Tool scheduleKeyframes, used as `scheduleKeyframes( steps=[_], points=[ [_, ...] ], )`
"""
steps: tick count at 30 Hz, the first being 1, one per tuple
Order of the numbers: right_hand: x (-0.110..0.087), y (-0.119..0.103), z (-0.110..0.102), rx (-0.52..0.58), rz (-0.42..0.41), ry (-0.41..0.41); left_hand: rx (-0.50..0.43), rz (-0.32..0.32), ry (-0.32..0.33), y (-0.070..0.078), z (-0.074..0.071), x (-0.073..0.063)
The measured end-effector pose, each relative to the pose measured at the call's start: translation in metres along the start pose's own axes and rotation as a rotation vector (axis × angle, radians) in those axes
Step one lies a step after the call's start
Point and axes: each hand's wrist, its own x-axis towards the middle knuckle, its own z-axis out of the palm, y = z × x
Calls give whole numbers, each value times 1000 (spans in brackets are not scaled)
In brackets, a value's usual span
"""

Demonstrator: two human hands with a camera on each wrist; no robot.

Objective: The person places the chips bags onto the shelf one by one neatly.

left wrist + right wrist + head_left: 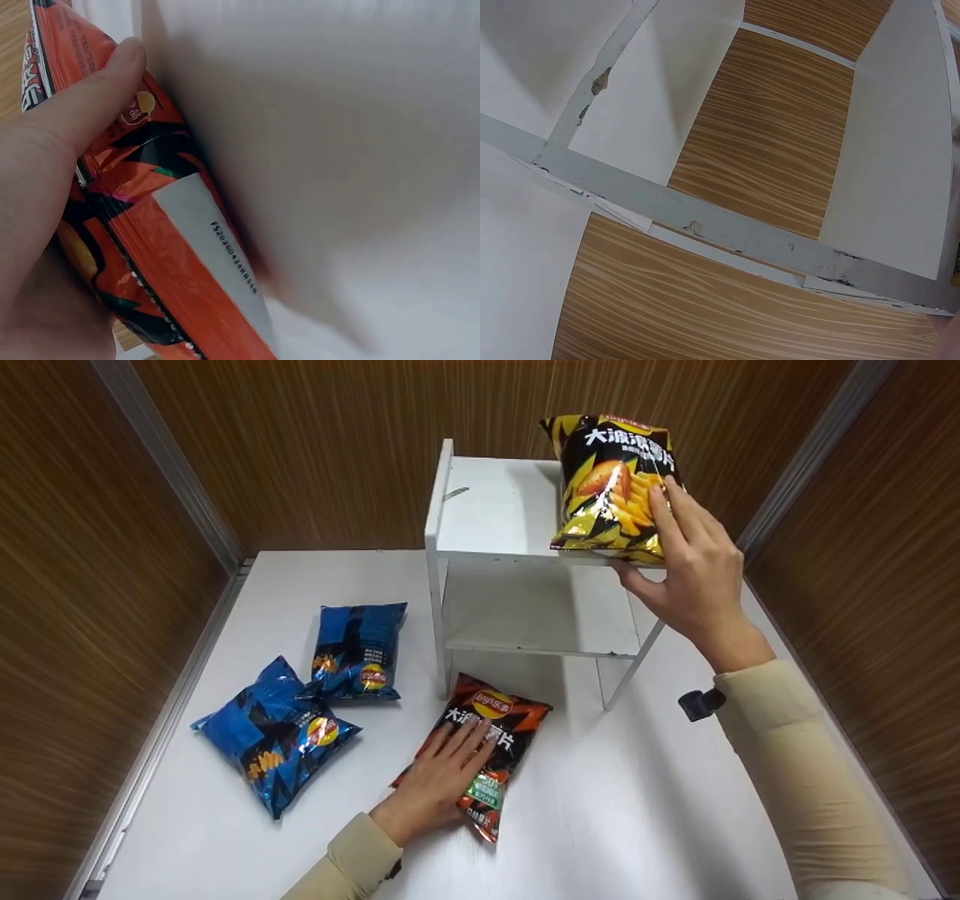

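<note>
My right hand is at the top of the white shelf unit, its extended fingers pressing the front of an upright yellow-and-black chip bag. The thumb reaches out below that bag, near the shelf's front edge. Lower down, my left hand holds a red-and-black chip bag by its left side, close to the tabletop. Its fingers spread over the printed front. In the left wrist view, the thumb lies along the red bag's other side. Hardly any of the right hand shows in the right wrist view.
Two blue chip bags, one upper and one lower, lie touching on the white table at the left. A middle shelf sits below the top board. Wood-grain panels enclose the table's back and sides.
</note>
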Motion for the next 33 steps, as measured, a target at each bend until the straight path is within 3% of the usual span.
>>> scheduleKeyframes(
  steps=[3, 10, 13, 17, 25, 33],
  points=[
    [1, 0, -1, -2, 1, 0, 12, -12, 27, -1, 1, -1],
    [0, 0, 0, -2, 3, 2, -71, -32, -21, -3, -1, -1],
    [0, 0, 1, 2, -1, 8, -109, -39, -8, -6, -4, -2],
    [0, 0, 1, 2, -4, 17, -177, -44, 65, -12, -10, -5],
    [0, 0, 1, 6, -2, 22, -426, -27, 246, -19, -24, -15],
    [0, 0, 1, 8, 7, 11, -487, -11, 388, -22, -40, -22]
  ],
)
